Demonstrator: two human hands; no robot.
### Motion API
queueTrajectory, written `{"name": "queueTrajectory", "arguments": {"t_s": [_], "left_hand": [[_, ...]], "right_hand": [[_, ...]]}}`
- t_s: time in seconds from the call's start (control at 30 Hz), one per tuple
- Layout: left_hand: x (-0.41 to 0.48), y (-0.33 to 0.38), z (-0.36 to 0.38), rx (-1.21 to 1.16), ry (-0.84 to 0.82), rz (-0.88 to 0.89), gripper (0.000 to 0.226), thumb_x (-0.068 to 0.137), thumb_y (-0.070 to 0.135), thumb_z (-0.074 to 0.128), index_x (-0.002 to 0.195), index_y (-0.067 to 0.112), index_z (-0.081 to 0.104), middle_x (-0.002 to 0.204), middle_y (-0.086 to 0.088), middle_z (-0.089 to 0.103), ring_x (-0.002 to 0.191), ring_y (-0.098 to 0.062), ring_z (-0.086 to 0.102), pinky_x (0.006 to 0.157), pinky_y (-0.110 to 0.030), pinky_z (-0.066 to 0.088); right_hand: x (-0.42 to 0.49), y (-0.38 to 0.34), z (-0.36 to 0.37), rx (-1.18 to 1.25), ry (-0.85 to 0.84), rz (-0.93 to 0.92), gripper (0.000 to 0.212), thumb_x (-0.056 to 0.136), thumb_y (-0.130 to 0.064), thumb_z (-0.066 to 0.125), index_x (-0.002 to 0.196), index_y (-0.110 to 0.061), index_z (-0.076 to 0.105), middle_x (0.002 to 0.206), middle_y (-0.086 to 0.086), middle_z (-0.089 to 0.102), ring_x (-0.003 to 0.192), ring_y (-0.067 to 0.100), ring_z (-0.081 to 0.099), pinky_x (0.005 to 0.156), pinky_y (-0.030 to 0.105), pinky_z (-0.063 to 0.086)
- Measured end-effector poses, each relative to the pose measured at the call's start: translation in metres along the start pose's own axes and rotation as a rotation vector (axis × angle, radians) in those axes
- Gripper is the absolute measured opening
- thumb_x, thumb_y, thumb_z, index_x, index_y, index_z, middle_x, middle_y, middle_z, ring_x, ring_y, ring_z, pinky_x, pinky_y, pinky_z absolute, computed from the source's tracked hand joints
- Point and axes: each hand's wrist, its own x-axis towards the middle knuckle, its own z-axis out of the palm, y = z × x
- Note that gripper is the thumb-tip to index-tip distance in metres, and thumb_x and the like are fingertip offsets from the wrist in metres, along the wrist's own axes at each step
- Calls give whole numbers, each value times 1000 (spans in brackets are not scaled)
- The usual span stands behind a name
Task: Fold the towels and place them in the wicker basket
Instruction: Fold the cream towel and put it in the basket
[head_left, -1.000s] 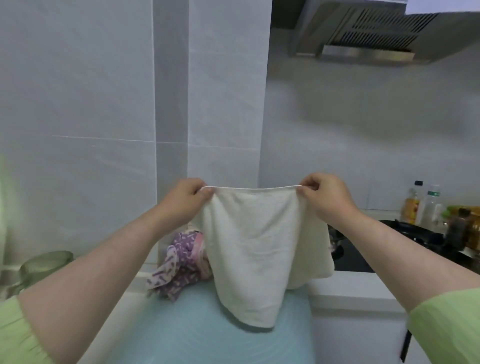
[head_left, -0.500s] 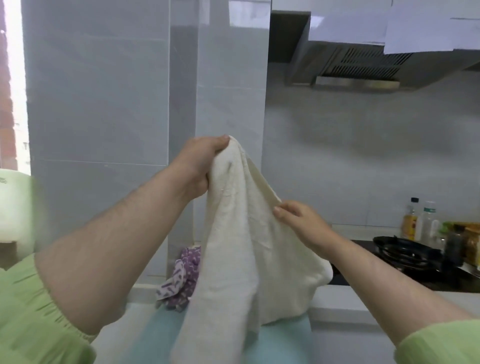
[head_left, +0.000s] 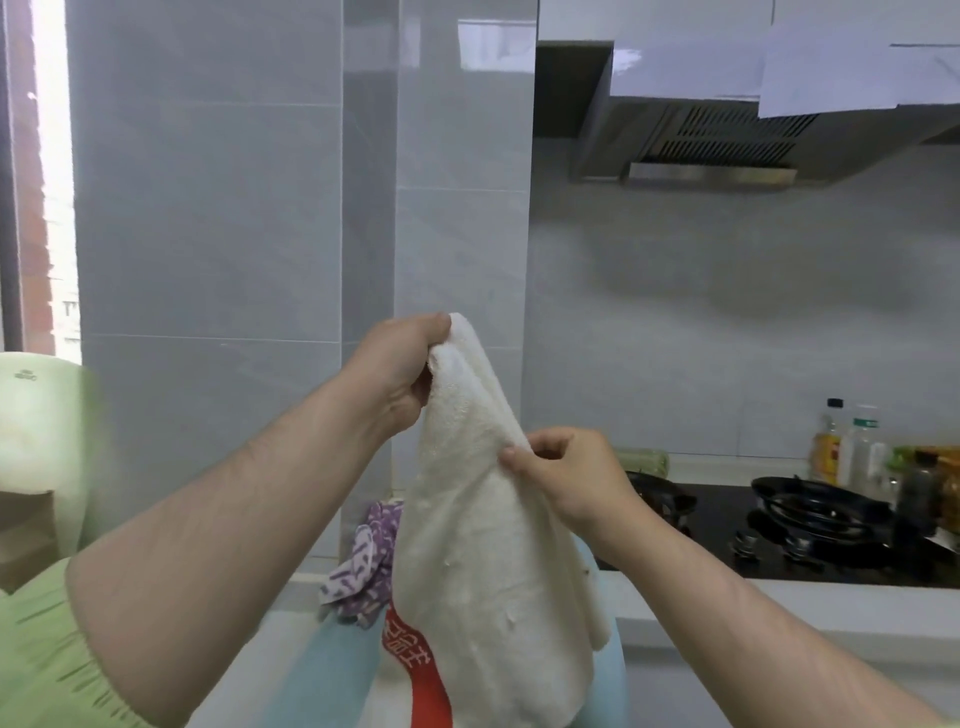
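The left hand (head_left: 397, 364) clenches one white towel's (head_left: 483, 561) top; the right hand (head_left: 566, 475) pinches its edge lower. One purple towel (head_left: 363, 566) lies behind.

Soft daylight — window (head_left: 49, 171) overexposed, edges warped

White towel's (head_left: 483, 519) lower end beyond the bottom edge
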Motion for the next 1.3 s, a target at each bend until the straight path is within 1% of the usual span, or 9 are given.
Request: {"name": "queueTrajectory", "arguments": {"t_s": [0.2, 0.43, 0.53, 0.63, 0.77, 0.9, 1.07, 1.2, 1.3], "left_hand": [[-13, -21, -9, -121, -97, 18, 34, 97, 31, 56, 109, 0, 64, 113, -16, 69, 96, -22, 69, 96, -42, 52], [-23, -28, -27, -262, -398, 40, 46, 84, 39, 59, 116, 7, 66, 121, -13, 68, 114, -25, 64, 101, -39, 46], [-11, -50, -31, -88, -242, 7, 31, 94, 18, 58, 121, 5, 62, 115, -14, 69, 103, -27, 64, 91, -40, 52], [3, -79, -45, 81, -4, 2, 16, 98, 9, 52, 101, 11, 67, 91, -7, 72, 78, -20, 66, 70, -33, 53], [22, -121, -64, 298, 93, 0, 19, 97, 9, 50, 95, 13, 68, 85, -6, 71, 71, -17, 64, 61, -26, 49], [54, -162, -76, 342, 180, -75, 21, 94, 7, 46, 93, 12, 66, 94, -11, 69, 80, -23, 65, 69, -32, 54], [79, -210, -98, 284, 32, -338, 10, 97, 8, 51, 90, 6, 58, 82, -12, 57, 71, -21, 60, 60, -29, 57], [62, -237, -137, 518, 47, -373, 11, 90, 1, 53, 81, 7, 57, 73, -18, 56, 59, -22, 55, 58, -29, 49], [31, -248, -167, 949, -77, -332, 23, 84, 0, 55, 63, 8, 60, 55, -12, 53, 52, -17, 48, 54, -26, 39]], "right_hand": [[12, -7, -6, 156, 103, -3, 24, 86, -27, 74, 83, -3, 75, 88, 18, 74, 91, 40, 70, 81, 54, 56], [17, -38, -12, 393, 41, 12, 26, 86, -25, 72, 97, -1, 74, 95, 16, 75, 86, 27, 72, 82, 43, 59], [24, -26, -7, 281, 107, 47, 21, 89, -27, 70, 92, -8, 77, 91, 10, 77, 87, 29, 73, 81, 41, 60], [31, 9, 2, 117, 114, 110, 22, 90, -21, 66, 82, -1, 72, 85, 17, 74, 71, 23, 66, 70, 35, 53], [32, 66, 18, -103, 106, 145, 15, 91, -14, 64, 82, -17, 76, 77, -4, 73, 67, 7, 63, 66, 23, 50], [45, 127, 32, -170, 60, 273, 24, 93, -2, 53, 92, -18, 71, 86, 0, 72, 73, 14, 67, 78, 31, 57], [51, 180, 25, -74, -50, 350, 30, 95, 4, 44, 100, -16, 66, 110, -1, 62, 84, 20, 67, 72, 27, 59], [56, 217, -5, -338, 58, 385, 26, 92, -2, 50, 85, -18, 70, 88, -5, 66, 80, 17, 61, 75, 34, 53], [51, 243, -11, -673, -63, 441, 24, 87, -11, 51, 68, -14, 65, 70, -1, 59, 71, 19, 54, 67, 29, 41]]}}
